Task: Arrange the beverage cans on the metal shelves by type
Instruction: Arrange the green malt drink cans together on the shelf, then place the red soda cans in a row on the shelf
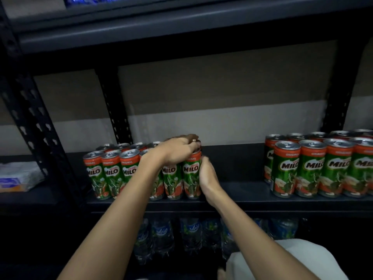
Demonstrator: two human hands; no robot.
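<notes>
Shop stockroom: dark slotted-steel shelves (242, 190), rows of identical Milo cans (314, 168), shrink-wrapped water bottles (161, 237) below.

Dim scene, deep shadow around the shelf (242, 190); edges curve from the wide lens, corners soft

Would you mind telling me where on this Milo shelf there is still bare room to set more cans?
The widest free patch is the dark shelf between the left can group, where both hands work, and the right can group. Bare shelf also shows behind that gap. Either group itself is packed tight.
</notes>
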